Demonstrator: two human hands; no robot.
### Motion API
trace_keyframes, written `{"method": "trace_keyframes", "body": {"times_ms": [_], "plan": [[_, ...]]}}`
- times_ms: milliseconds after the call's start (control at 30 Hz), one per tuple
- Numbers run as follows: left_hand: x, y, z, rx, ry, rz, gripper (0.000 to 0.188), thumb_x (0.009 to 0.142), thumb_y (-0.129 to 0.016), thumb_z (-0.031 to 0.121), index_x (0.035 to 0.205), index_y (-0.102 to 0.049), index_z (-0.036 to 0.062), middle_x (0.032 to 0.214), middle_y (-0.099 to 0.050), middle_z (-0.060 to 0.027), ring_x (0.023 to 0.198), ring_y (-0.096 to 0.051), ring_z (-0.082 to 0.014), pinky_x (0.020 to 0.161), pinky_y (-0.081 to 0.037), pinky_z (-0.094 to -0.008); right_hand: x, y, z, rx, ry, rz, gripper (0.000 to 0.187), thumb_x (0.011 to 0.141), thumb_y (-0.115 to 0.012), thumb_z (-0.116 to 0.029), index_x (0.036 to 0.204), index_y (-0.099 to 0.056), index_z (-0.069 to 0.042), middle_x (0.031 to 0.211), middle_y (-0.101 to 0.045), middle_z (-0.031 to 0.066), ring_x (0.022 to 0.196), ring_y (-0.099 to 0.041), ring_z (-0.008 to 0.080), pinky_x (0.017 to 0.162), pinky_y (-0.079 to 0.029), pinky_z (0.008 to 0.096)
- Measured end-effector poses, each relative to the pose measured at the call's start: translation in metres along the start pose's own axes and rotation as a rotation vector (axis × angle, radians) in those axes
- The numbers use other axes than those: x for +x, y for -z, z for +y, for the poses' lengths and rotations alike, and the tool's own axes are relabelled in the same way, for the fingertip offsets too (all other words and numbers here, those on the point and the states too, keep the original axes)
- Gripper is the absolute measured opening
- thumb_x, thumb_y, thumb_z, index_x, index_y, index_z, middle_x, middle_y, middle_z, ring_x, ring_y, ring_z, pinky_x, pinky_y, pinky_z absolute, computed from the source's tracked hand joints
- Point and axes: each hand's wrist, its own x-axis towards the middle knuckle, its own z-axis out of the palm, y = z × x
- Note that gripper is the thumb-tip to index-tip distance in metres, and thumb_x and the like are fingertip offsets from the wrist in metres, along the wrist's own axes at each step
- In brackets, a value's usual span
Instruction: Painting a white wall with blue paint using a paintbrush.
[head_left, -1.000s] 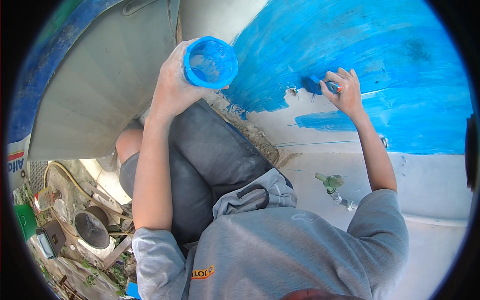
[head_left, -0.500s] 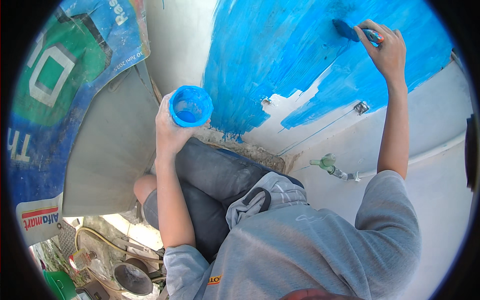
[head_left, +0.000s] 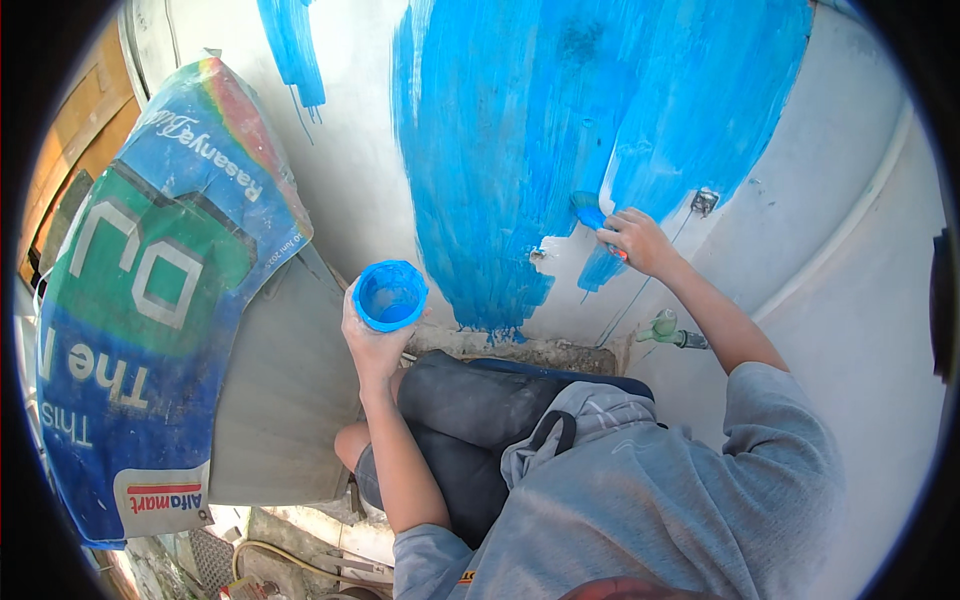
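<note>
My left hand [head_left: 374,345] is wrapped round a blue paint cup [head_left: 390,296], its open top toward me and blue paint inside. Out to the right, my right hand [head_left: 638,243] grips a paintbrush [head_left: 591,214]; its blue-coated bristles touch the wall. A broad coat of wet blue paint [head_left: 500,150] covers much of the white wall [head_left: 345,150], streaked and ragged along its lower edge. Just beside the brush, a pale unpainted patch [head_left: 562,262] shows around a small hole. My fingers partly hide the brush handle.
A printed banner [head_left: 150,250] and a grey sheet [head_left: 285,390] hang on the left. Right of my knees, a green tap [head_left: 660,328] sticks out of the wall, below a metal wall box [head_left: 705,202]. A yellowish hose [head_left: 290,560] lies on the ground at lower left.
My right hand has brought the brush down and left across the wall, to the edge of the pale patch. The whole view has shifted; my left hand still holds the cup.
</note>
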Motion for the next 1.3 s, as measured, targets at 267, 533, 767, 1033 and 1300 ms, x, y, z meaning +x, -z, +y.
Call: {"method": "trace_keyframes", "body": {"times_ms": [267,533,767,1033,1300], "plan": [[0.0,-0.002,-0.001,0.028,-0.017,-0.001,0.068,0.058,-0.093,0.01,0.116,-0.059,0.0022,0.109,-0.064,-0.0072,0.101,-0.063,-0.0192,0.088,-0.051,-0.0333,0.011,0.039,0.026,-0.016,-0.133,0.07,0.01,0.082,-0.071,-0.014,0.088,-0.064,-0.017,0.081,-0.06,0.0029,0.087,-0.062,0.0205,0.081,-0.044,0.0363],[0.0,-0.001,0.01,0.015,0.03,0.002,0.074,0.058,-0.094,0.011,0.121,-0.056,0.0017,0.112,-0.064,-0.0078,0.102,-0.063,-0.0198,0.091,-0.05,-0.0343,0.009,0.105,0.035,-0.299,-0.151,0.566,0.024,0.076,-0.073,-0.005,0.098,-0.068,-0.013,0.095,-0.065,0.0064,0.09,-0.061,0.0249,0.079,-0.047,0.0382],[0.003,0.0,0.008,0.026,0.013,0.043,0.074,0.058,-0.094,0.01,0.121,-0.057,0.0008,0.111,-0.065,-0.0091,0.102,-0.063,-0.0203,0.091,-0.051,-0.0349,0.011,-0.017,-0.003,0.042,-0.013,0.082,0.024,0.073,-0.072,-0.005,0.095,-0.065,-0.015,0.081,-0.057,0.0045,0.087,-0.06,0.0245,0.082,-0.046,0.0375],[0.003,0.001,0.004,0.015,-0.001,0.033,0.074,0.057,-0.095,0.012,0.12,-0.057,0.0016,0.111,-0.064,-0.0087,0.102,-0.063,-0.0206,0.09,-0.051,-0.0346,0.028,0.095,0.031,-0.181,-0.114,0.552,0.014,0.079,-0.077,-0.009,0.09,-0.069,-0.012,0.083,-0.064,0.0053,0.08,-0.061,0.022,0.077,-0.044,0.0366],[0.004,-0.003,0.001,-0.053,0.035,0.022,0.074,0.057,-0.095,0.011,0.119,-0.057,0.0015,0.111,-0.064,-0.0082,0.102,-0.063,-0.0204,0.09,-0.051,-0.0343,0.013,0.041,0.019,-0.281,-0.017,0.351,0.02,0.08,-0.066,-0.007,0.1,-0.067,-0.012,0.094,-0.063,0.0079,0.092,-0.061,0.0263,0.09,-0.047,0.0419]]}}
